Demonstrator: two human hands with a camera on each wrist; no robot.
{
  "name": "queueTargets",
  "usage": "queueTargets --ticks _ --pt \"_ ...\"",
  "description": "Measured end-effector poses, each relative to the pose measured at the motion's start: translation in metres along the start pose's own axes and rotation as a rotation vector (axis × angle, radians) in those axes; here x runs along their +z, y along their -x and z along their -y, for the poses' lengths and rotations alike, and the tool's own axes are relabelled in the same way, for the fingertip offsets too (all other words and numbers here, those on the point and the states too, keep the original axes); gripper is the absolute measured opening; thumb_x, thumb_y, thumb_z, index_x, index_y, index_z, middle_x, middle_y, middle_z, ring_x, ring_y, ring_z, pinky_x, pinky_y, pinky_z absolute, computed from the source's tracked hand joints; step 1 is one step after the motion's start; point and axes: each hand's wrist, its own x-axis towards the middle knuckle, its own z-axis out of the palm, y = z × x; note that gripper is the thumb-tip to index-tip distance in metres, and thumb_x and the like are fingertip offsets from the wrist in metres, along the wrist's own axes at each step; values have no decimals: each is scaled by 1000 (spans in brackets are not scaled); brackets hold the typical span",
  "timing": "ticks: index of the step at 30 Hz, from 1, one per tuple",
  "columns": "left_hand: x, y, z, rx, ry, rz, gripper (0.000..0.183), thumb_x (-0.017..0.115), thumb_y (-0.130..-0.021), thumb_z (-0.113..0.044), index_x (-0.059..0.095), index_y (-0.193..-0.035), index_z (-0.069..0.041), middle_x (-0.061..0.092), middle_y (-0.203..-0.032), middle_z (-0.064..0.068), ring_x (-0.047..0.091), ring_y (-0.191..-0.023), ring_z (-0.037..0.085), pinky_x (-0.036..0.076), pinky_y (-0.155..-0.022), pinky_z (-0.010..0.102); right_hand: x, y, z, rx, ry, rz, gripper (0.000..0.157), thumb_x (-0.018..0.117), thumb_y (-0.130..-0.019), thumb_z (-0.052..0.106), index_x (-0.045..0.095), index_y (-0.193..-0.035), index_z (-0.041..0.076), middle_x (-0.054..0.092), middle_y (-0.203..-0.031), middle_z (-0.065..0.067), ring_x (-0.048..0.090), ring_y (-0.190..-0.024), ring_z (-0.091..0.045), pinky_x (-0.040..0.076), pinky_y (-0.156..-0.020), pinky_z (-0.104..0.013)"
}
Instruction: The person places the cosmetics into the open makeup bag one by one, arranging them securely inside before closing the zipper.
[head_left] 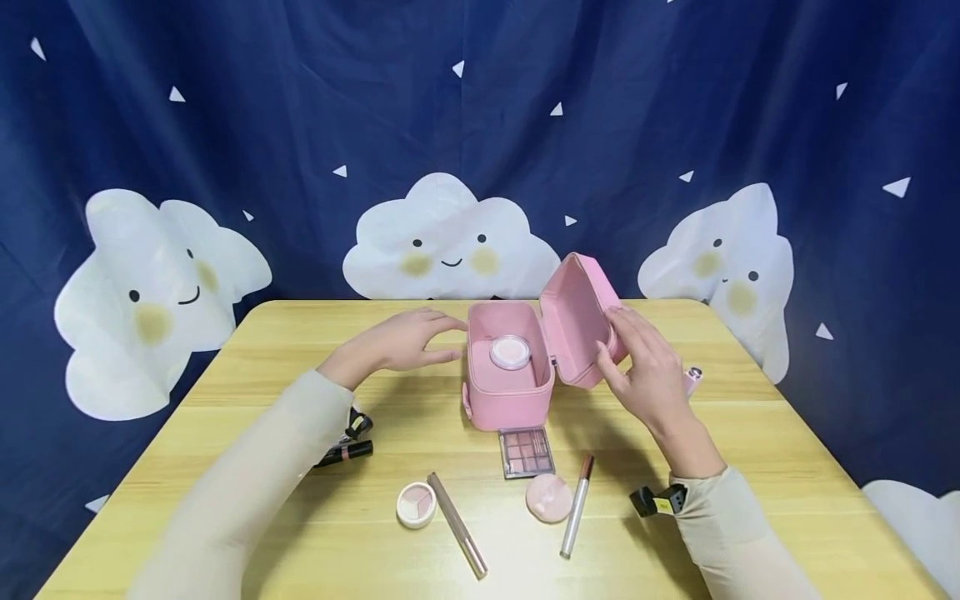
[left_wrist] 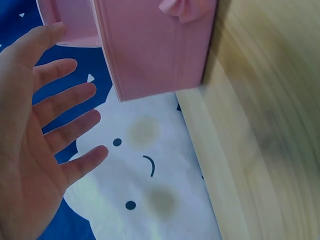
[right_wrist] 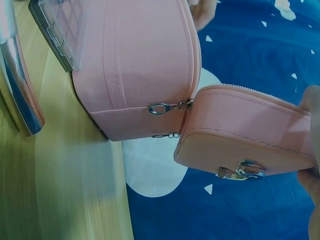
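Head view puts the pink vanity case on the table, open, with a round compact inside. Your right hand grasps the tilted-back lid between thumb and fingers; your left hand, fingers extended, grips nothing at the opposite wall, contact unclear. You seem to be managing the lid; the next move probably calls for steadying the body while guiding that lid, without nudging the eyeshadow palette in front.
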Motion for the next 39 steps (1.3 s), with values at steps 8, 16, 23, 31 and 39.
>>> queueTargets --ticks 8,16,23,31,39 --pt "2 35 13 -46 38 26 60 53 -95 -55 49 -144 -21 51 -142 4 43 -133 27 32 -112 46 -1 2 -3 7 13 23 44 58 -86 25 66 -123 3 65 -123 -15 60 -114 -36 50 -91 -56" --pt "7 88 23 -102 84 51 62 62 -93 -49 49 -144 -17 51 -141 9 45 -131 33 35 -108 52 2 2 -2 14 28 52 46 54 -88 30 65 -124 3 64 -125 -14 59 -116 -33 49 -95 -53" --pt "16 118 30 -148 83 69 67 60 -92 -53 49 -143 -13 52 -139 13 46 -129 37 36 -106 55 0 1 0 17 18 36 44 57 -86 25 65 -124 3 65 -123 -16 60 -114 -36 50 -91 -56" --pt "28 142 37 -216 66 128 66 67 -90 -47 50 -142 -9 52 -137 17 49 -124 42 39 -102 58 0 2 -1 32 37 43 45 55 -88 30 65 -124 3 65 -123 -15 60 -115 -34 49 -94 -54" --pt "39 153 38 -238 38 147 67 70 -86 -49 54 -138 -10 56 -131 19 54 -116 43 42 -98 59 0 2 -2 32 33 36 45 56 -88 29 66 -123 2 65 -123 -15 60 -115 -34 49 -93 -54"
